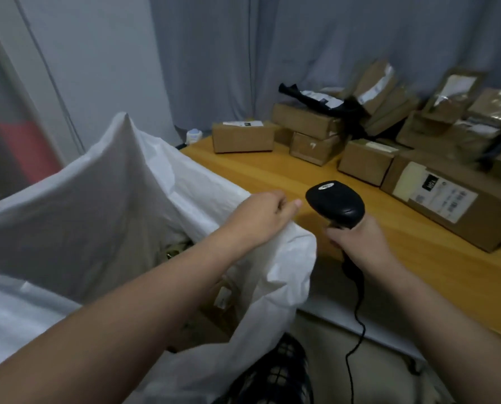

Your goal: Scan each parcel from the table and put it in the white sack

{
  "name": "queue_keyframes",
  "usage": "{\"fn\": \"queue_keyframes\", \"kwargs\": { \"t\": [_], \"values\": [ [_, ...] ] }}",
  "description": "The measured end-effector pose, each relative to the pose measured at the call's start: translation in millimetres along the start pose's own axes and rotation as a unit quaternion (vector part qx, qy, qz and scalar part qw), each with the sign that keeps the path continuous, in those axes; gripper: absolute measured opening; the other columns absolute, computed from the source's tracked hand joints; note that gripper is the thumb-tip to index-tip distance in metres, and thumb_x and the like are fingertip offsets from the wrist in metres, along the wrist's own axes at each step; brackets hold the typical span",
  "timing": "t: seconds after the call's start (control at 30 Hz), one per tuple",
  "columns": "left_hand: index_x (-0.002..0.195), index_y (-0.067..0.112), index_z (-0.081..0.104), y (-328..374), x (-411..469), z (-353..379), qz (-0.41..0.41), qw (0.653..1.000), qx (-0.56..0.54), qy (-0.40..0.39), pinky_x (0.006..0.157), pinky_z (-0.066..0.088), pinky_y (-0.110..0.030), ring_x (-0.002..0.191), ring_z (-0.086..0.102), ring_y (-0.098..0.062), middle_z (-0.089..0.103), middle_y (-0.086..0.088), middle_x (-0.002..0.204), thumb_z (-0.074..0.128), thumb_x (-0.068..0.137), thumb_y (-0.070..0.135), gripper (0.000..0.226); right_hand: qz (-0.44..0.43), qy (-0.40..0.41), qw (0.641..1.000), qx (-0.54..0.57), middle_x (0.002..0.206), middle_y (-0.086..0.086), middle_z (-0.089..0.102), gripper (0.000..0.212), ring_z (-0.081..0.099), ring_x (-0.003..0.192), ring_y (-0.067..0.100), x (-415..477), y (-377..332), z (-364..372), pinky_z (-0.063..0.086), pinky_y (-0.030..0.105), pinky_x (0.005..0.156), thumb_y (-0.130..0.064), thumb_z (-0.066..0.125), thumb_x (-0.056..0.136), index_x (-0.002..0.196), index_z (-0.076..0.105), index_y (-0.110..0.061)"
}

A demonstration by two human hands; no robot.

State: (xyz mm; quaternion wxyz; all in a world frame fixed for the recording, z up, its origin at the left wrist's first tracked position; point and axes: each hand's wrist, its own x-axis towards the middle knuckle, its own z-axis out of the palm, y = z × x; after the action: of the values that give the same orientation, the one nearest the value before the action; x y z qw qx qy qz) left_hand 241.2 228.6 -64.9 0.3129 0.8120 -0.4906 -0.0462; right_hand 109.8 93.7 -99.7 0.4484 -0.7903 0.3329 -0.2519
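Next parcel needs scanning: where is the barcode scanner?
Head view, centre-right: the barcode scanner is gripped in the right hand over the wooden table's near edge, just right of the left hand holding the white sack.

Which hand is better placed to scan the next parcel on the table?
Right, likely. The right hand grips the black handheld scanner at the wooden table's edge, nearer the brown cardboard parcels; the left hand holds the rim of the white sack.
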Motion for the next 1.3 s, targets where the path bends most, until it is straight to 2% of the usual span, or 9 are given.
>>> {"fn": "queue_keyframes", "kwargs": {
  "t": [0.27, 0.43, 0.6, 0.73, 0.87, 1.03, 1.1, 1.2, 1.3],
  "values": [
    [0.102, 0.017, 0.052, 72, 90, 80, 0.089, 0.996, 0.015, -0.027, 0.072, 0.042, -0.032, 0.090, 0.054, -0.019, 0.053, -0.001, 0.104, 0.048, 0.097, 0.040, 0.023, 0.032, 0.116, 0.993, 0.018, 0.072, 0.005, 0.065, 0.014, 0.064, 0.071, 0.025, 7, 25, -99, 0.053, 0.041, 0.069, -0.011, 0.074, 0.078, 0.081, 0.063, -0.018],
    [0.139, 0.017, 0.037, 123, 154, 146, 0.132, 0.990, 0.038, -0.044, 0.105, 0.038, -0.040, 0.128, 0.038, -0.026, 0.034, -0.006, 0.139, 0.058, 0.092, 0.041, 0.057, 0.093, 0.209, 0.972, 0.059, 0.062, 0.008, 0.060, 0.010, 0.058, 0.054, 0.022, 14, 51, -157, 0.048, 0.034, 0.053, -0.012, 0.073, 0.079, 0.082, 0.065, -0.006],
    [0.153, 0.019, 0.011, 172, 220, 187, 0.251, 0.940, 0.217, -0.083, 0.120, 0.009, -0.042, 0.148, 0.005, -0.026, 0.007, -0.007, 0.161, 0.067, 0.085, 0.039, 0.091, 0.136, 0.259, 0.950, 0.109, 0.058, 0.012, 0.056, 0.016, 0.053, 0.050, 0.022, 11, 67, -193, 0.043, 0.031, 0.051, -0.013, 0.070, 0.080, 0.069, 0.062, -0.005],
    [0.154, 0.016, 0.000, 198, 256, 198, 0.245, 0.898, 0.338, -0.141, 0.119, 0.000, -0.048, 0.148, 0.003, -0.025, 0.006, -0.006, 0.161, 0.075, 0.077, 0.042, 0.111, 0.147, 0.273, 0.943, 0.119, 0.059, 0.011, 0.056, 0.017, 0.054, 0.050, 0.020, 4, 78, -208, 0.044, 0.030, 0.052, -0.016, 0.070, 0.081, 0.072, 0.063, -0.003],
    [0.153, 0.026, 0.014, 207, 258, 193, 0.251, 0.880, 0.376, -0.142, 0.112, 0.017, -0.052, 0.139, 0.019, -0.031, 0.020, -0.008, 0.153, 0.079, 0.067, 0.050, 0.110, 0.135, 0.278, 0.945, 0.108, 0.060, 0.010, 0.058, 0.015, 0.056, 0.053, 0.021, -2, 84, -218, 0.047, 0.034, 0.057, -0.016, 0.070, 0.082, 0.075, 0.064, -0.003],
    [0.150, 0.028, 0.015, 202, 239, 181, 0.259, 0.887, 0.339, -0.176, 0.116, 0.001, -0.054, 0.146, 0.010, -0.031, 0.018, -0.006, 0.158, 0.082, 0.066, 0.042, 0.108, 0.118, 0.274, 0.949, 0.101, 0.056, 0.008, 0.058, 0.013, 0.056, 0.051, 0.018, -12, 83, -217, 0.046, 0.028, 0.053, -0.014, 0.069, 0.083, 0.076, 0.064, -0.005],
    [0.145, 0.025, 0.024, 201, 223, 177, 0.263, 0.896, 0.299, -0.195, 0.116, 0.002, -0.053, 0.143, 0.023, -0.026, 0.033, -0.004, 0.152, 0.083, 0.064, 0.043, 0.101, 0.109, 0.275, 0.950, 0.098, 0.059, 0.006, 0.059, 0.010, 0.058, 0.054, 0.019, -15, 81, -214, 0.046, 0.029, 0.053, -0.013, 0.070, 0.081, 0.079, 0.064, -0.006],
    [0.135, 0.026, 0.035, 201, 197, 166, 0.276, 0.901, 0.283, -0.180, 0.112, 0.021, -0.049, 0.125, 0.048, -0.024, 0.055, 0.001, 0.133, 0.077, 0.065, 0.059, 0.087, 0.090, 0.298, 0.947, 0.076, 0.082, 0.009, 0.065, 0.014, 0.064, 0.080, 0.025, -19, 79, -210, 0.052, 0.037, 0.069, -0.017, 0.073, 0.078, 0.085, 0.062, -0.013],
    [0.136, 0.026, 0.041, 200, 167, 151, 0.272, 0.899, 0.311, -0.147, 0.106, 0.025, -0.046, 0.116, 0.054, -0.024, 0.060, 0.001, 0.124, 0.059, 0.071, 0.075, 0.084, 0.074, 0.336, 0.939, 0.025, 0.115, 0.010, 0.056, 0.030, 0.053, 0.110, 0.024, -26, 73, -207, 0.047, 0.040, 0.094, -0.017, 0.076, 0.076, 0.079, 0.048, -0.027]
  ]
}}
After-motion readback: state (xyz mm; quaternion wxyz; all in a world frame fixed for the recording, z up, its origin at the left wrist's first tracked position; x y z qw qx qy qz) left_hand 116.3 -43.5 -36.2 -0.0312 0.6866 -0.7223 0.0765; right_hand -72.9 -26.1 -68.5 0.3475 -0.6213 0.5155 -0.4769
